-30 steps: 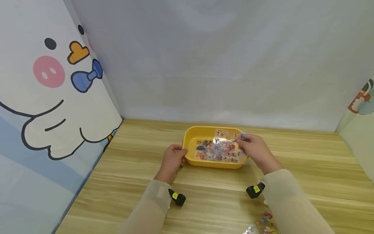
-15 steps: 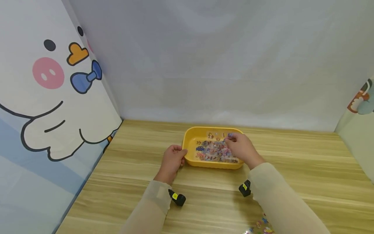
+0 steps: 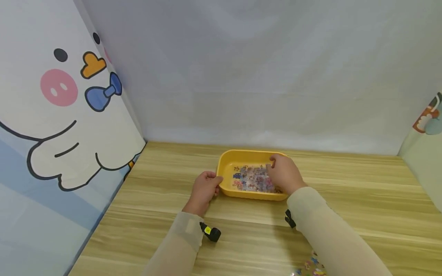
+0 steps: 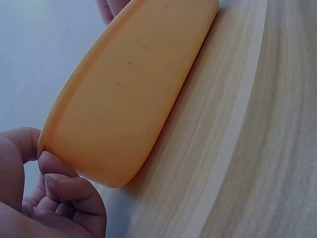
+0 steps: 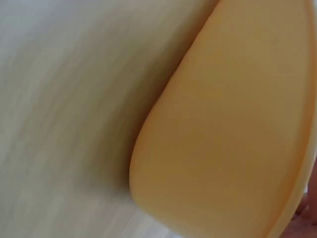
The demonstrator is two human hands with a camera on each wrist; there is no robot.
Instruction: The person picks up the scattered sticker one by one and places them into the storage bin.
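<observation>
A yellow plastic tray (image 3: 253,194) stands on the wooden table, with clear sticker sheets (image 3: 253,179) printed with small coloured figures lying inside. My left hand (image 3: 203,189) pinches the tray's left rim between thumb and curled fingers; the left wrist view shows this grip on the tray wall (image 4: 114,114) closely. Over the right end of the tray, my right hand (image 3: 286,174) reaches down inside, fingers bent at the edge of a sticker sheet. Its fingertips are partly hidden. The right wrist view holds mostly the tray's outer wall (image 5: 223,129), with a bit of hand at the right edge.
More colourful stickers (image 3: 312,265) lie on the table (image 3: 241,237) near the front, partly under the right sleeve (image 3: 335,230). A pale cloth backdrop (image 3: 262,76) rises behind the tray, and a cartoon-printed panel (image 3: 69,134) stands on the left.
My right hand has moved left and down into the tray, lowering a sticker sheet from above the right rim onto the others. The left hand stays on the left rim.
</observation>
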